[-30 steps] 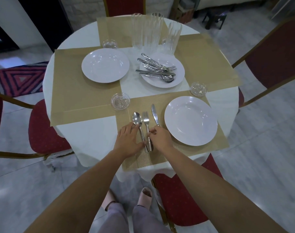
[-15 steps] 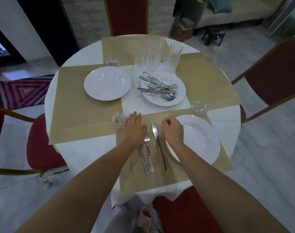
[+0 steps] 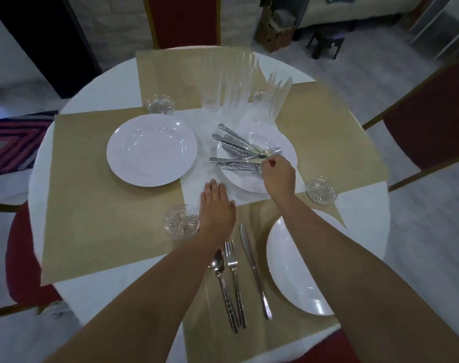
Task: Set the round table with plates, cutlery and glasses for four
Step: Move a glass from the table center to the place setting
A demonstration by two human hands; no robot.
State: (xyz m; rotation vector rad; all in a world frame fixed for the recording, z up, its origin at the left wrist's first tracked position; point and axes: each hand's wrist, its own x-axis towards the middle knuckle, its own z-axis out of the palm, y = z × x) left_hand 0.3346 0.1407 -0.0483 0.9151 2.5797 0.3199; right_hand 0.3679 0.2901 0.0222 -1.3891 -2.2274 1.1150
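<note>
While the right hand (image 3: 278, 175) works at the cutlery pile (image 3: 236, 150), its fingers are curled and seem to pinch one piece at the head end; which piece, cannot tell. Left hand (image 3: 217, 208) lies flat on the table (image 3: 79, 305), fingers straight and together, just left of the right hand and nearer the body.

Pile sits on the centre plate (image 3: 286, 142), directly under the right fingertips.

Step in hand (judged): drawing a set for the next place. To do it well, lift one piece clear before pulling, so neighbours do not drag off the rim; the left hand could steady the plate.

Orientation: handles fan out left of the right hand, several slanting away; heads converge at the fingertips. Long axes run mostly crosswise.
</note>
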